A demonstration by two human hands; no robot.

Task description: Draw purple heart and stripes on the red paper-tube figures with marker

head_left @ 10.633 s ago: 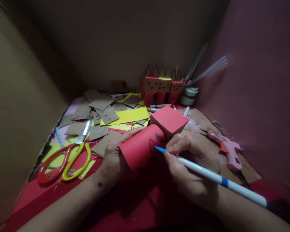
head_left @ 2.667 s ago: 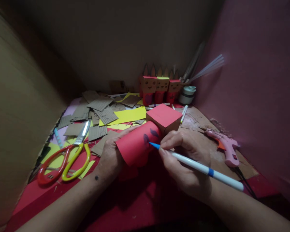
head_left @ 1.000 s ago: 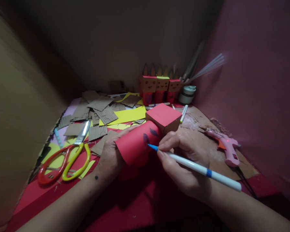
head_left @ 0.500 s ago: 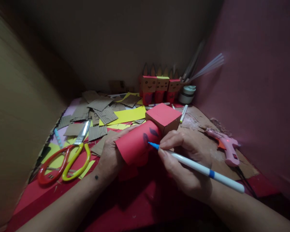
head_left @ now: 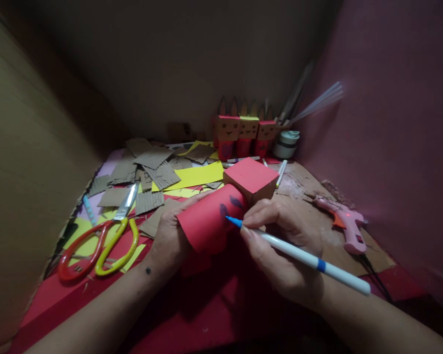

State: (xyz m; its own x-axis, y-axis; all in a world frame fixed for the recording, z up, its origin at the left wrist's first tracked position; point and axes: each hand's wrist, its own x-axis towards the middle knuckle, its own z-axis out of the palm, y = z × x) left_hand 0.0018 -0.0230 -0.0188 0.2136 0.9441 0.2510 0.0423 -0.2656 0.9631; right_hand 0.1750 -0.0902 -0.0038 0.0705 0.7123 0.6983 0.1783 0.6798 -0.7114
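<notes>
My left hand [head_left: 173,226] is wrapped around a red paper tube [head_left: 203,221], which lies tilted on its side. A cardboard box head with a red top [head_left: 251,174] joins the tube's far end. Two dark, leaf-shaped marks show on the tube's upper side. Pinched in my right hand [head_left: 284,246] is a white felt-tip marker [head_left: 299,253] with a blue band, its blue tip touching or very close to the nearer mark. The fingers on the tube's underside are hidden.
Scissors with red and yellow handles [head_left: 110,246] lie left, beside cardboard scraps [head_left: 153,160] and yellow paper [head_left: 199,176]. A pink glue gun [head_left: 345,223] is at right, its light glowing. Several box-headed figures [head_left: 227,130] stand at the back near a pale jar [head_left: 286,145].
The marker's rear end has shifted slightly left, and its tip has moved a little along the nearer dark mark. My left hand keeps its hold on the tube.
</notes>
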